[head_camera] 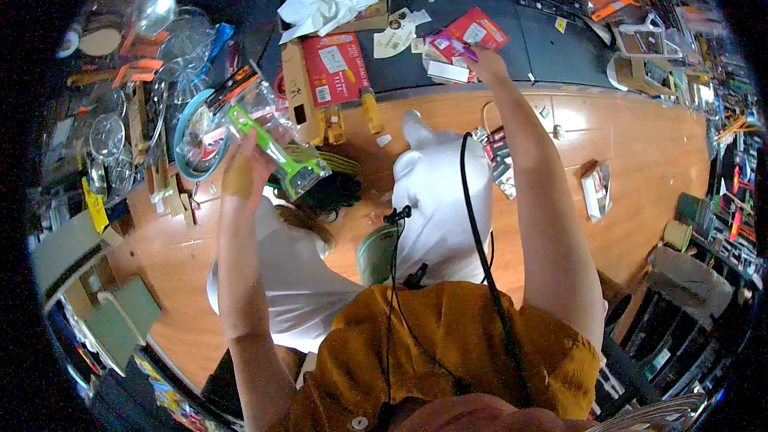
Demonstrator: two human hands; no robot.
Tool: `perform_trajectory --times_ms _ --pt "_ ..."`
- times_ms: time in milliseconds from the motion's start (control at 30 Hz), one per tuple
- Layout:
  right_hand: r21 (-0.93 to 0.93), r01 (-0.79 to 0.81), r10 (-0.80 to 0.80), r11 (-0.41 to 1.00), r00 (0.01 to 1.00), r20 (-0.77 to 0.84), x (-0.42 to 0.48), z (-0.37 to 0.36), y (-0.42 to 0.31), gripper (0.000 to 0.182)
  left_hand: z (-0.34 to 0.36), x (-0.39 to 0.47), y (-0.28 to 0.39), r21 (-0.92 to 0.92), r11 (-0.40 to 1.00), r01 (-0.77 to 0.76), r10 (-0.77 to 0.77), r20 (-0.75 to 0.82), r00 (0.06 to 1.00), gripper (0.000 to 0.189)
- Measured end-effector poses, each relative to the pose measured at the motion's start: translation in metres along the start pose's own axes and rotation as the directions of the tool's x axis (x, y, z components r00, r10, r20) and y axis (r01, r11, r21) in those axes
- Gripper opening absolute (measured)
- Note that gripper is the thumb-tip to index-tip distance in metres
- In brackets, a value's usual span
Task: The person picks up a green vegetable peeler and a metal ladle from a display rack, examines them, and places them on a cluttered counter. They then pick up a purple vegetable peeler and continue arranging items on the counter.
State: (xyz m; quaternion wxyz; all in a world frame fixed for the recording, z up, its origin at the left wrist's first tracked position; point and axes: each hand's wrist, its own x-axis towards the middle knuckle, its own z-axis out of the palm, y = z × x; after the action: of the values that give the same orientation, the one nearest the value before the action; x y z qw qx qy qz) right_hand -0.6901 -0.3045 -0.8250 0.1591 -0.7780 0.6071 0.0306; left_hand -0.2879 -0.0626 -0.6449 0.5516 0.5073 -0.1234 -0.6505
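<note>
In my left hand (245, 165) is a bright green hand tool with a wide flat head (273, 147), sealed in a clear plastic bag. An orange-and-black header card (235, 85) tops that bag. My right hand (491, 65) reaches out over the dark shelf, its fingertips on a purple object (457, 48). Red printed packaging (478, 32) lies beneath and beside the purple object, and a white label or box (448, 72) sits just in front. What exactly the purple object is cannot be made out.
A cardboard box with crumpled white paper (327, 3) and a red printed pack (334, 69) stand at the shelf's front. Strainers and other kitchenware (108, 135) hang at left. A green bin (377, 255) stands between my legs. Small boxes (596, 192) lie on the wooden floor.
</note>
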Motion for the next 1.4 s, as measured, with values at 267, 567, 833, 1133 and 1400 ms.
perform_trajectory --times_ms 267,567,833,1133,1400 --pt "0.89 -0.071 0.046 0.45 0.997 0.056 -0.066 -0.075 -0.054 0.035 -0.006 0.001 0.002 0.037 0.996 -0.081 0.08 0.012 0.997 0.03" --pt "0.98 -0.038 -0.237 0.195 0.968 0.084 -0.164 -0.183 -0.126 0.022 -0.001 0.003 0.005 -0.078 0.995 -0.065 0.075 0.14 0.987 0.021" --pt "0.977 -0.119 -0.474 0.179 0.859 0.192 -0.19 -0.184 -0.218 0.03 0.005 -0.02 0.01 -0.097 0.983 -0.156 0.18 0.346 0.921 0.029" --pt "0.962 -0.248 -0.541 -0.112 0.827 0.151 -0.194 -0.107 -0.275 0.028 -0.014 -0.025 0.004 -0.088 0.979 -0.185 0.203 0.303 0.931 0.03" --pt "0.942 -0.284 -0.341 -0.176 0.916 0.212 -0.253 -0.064 -0.249 0.031 -0.005 -0.034 0.003 -0.169 0.985 -0.028 0.095 0.402 0.911 0.032"
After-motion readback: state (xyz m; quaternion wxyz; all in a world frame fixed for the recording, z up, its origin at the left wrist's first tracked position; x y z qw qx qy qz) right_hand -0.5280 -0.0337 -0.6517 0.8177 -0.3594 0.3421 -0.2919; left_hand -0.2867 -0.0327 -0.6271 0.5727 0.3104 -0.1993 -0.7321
